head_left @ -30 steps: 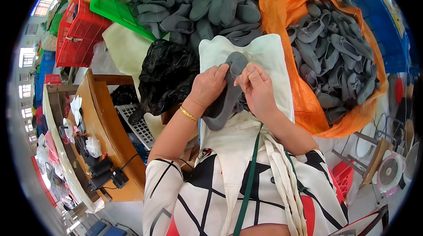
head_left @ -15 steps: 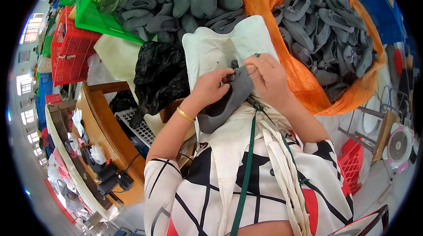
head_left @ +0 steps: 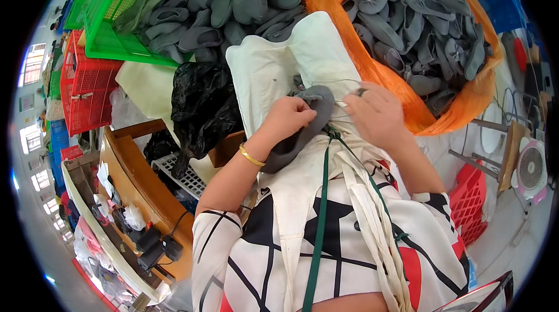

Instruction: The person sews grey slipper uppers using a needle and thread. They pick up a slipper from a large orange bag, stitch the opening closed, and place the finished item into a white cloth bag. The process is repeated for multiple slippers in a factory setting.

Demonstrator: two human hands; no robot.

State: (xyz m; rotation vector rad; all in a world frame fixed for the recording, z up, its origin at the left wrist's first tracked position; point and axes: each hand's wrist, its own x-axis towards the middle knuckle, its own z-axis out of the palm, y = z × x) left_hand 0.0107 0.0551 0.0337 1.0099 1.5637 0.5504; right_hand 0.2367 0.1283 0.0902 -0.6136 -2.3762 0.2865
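Note:
My left hand (head_left: 289,118) is closed on a grey slip-on shoe (head_left: 321,111), thumb and fingers pinching its upper near the opening. The shoe lies tilted over my lap, on a cream apron (head_left: 297,195), and my hand covers part of its opening. To the right of the shoe is my right hand (head_left: 377,115), apart from it, its fingers curled together. A dark band (head_left: 361,92) sits on one of its fingers. A thin thread-like line runs between the shoe and this hand; what the fingertips pinch is too small to make out.
A green crate (head_left: 99,32) by a heap of grey shoes (head_left: 224,9) stands ahead. An orange sack (head_left: 402,99) of more shoes is at right. White cloth (head_left: 256,61) and a black plastic bag (head_left: 204,102) lie nearby. A wooden desk (head_left: 148,195) stands left, a fan (head_left: 530,166) right.
My right hand has drawn away from the shoe to the right. The left hand keeps its hold, and the shoe has turned slightly. The whole view has shifted a little.

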